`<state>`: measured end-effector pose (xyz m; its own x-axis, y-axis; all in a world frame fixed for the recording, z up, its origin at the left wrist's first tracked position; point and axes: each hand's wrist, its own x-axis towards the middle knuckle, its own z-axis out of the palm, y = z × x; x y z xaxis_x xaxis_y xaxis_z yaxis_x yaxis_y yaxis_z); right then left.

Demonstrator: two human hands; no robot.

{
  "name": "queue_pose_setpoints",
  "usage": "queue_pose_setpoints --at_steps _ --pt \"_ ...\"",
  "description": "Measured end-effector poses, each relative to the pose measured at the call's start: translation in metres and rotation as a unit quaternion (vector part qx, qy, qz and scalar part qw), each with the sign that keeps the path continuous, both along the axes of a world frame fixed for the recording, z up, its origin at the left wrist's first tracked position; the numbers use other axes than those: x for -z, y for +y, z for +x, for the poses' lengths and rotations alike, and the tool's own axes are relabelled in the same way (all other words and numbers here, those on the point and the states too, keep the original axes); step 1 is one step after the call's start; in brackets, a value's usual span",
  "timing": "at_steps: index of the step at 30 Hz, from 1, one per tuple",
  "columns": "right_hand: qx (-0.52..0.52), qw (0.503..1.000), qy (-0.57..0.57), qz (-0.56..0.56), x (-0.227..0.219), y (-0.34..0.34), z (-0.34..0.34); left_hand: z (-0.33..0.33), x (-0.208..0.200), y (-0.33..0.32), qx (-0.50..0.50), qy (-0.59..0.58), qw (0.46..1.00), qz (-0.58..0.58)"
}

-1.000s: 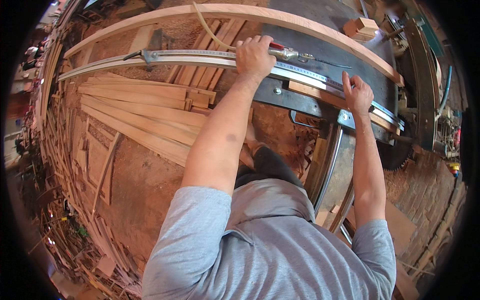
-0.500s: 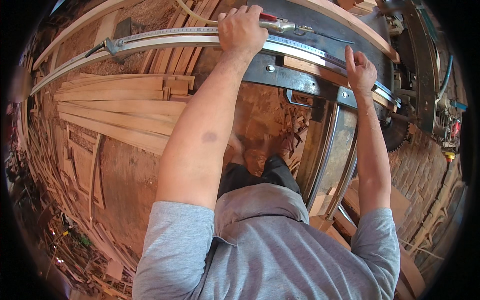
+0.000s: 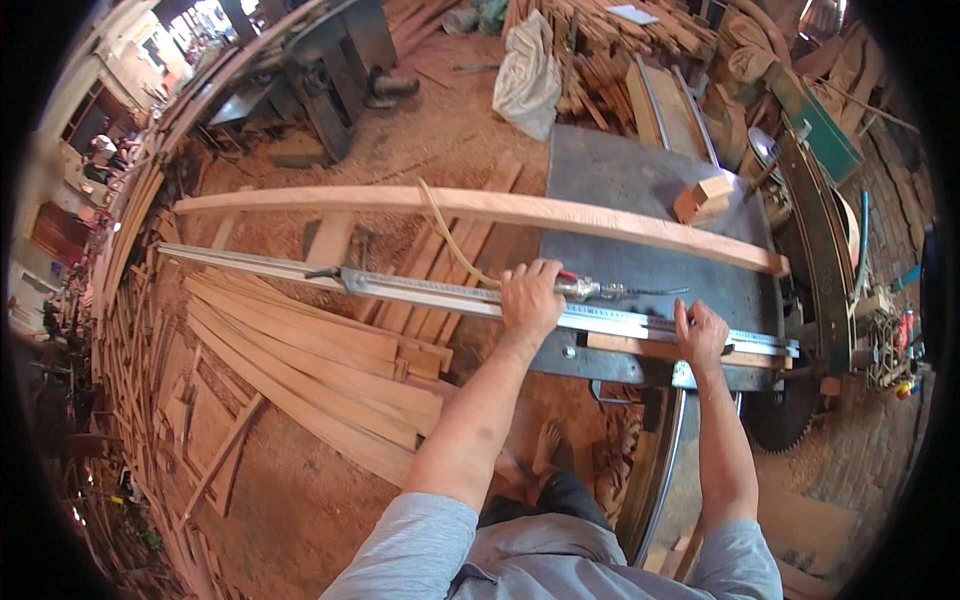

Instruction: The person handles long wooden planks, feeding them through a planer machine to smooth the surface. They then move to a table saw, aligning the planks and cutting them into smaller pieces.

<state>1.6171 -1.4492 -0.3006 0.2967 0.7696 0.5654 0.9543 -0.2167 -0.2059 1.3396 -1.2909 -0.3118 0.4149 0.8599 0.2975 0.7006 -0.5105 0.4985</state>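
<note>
My left hand point(image 3: 532, 297) is closed over a long metal fence rail point(image 3: 600, 318) with a measuring scale along it. An air blow gun point(image 3: 590, 289) with a red lever lies just beyond the rail, its back end under my left fingers; I cannot tell whether they grip it too. A pale hose point(image 3: 448, 232) runs from there. My right hand point(image 3: 702, 333) is closed at the rail's right part, thumb raised. Beneath it a narrow wooden strip point(image 3: 640, 346) lies along the near side of the rail. The rail crosses a dark metal saw table point(image 3: 610, 180).
A long wooden beam point(image 3: 480, 204) lies across the table beyond the rail, with short wood blocks point(image 3: 703, 200) behind. A toothed circular saw blade point(image 3: 780, 420) stands at the right, near machinery point(image 3: 825, 255). Stacked boards point(image 3: 300, 335) lie left; a white sack point(image 3: 527, 75) is at the back.
The view has tipped up, so the hands and rail sit lower and more of the far workshop shows. Both hands keep their places at the rail.
</note>
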Motion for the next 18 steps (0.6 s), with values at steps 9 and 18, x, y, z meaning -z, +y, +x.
queue_pose_setpoints --at_steps 9,18 --pt "-0.007 0.999 0.042 -0.027 -0.009 0.003 -0.001 0.000 -0.005 0.002 -0.016 0.005 0.999 0.050" --pt "-0.028 0.885 0.462 0.048 -0.028 -0.007 0.036 -0.049 -0.014 0.037 0.003 0.053 0.997 0.052"
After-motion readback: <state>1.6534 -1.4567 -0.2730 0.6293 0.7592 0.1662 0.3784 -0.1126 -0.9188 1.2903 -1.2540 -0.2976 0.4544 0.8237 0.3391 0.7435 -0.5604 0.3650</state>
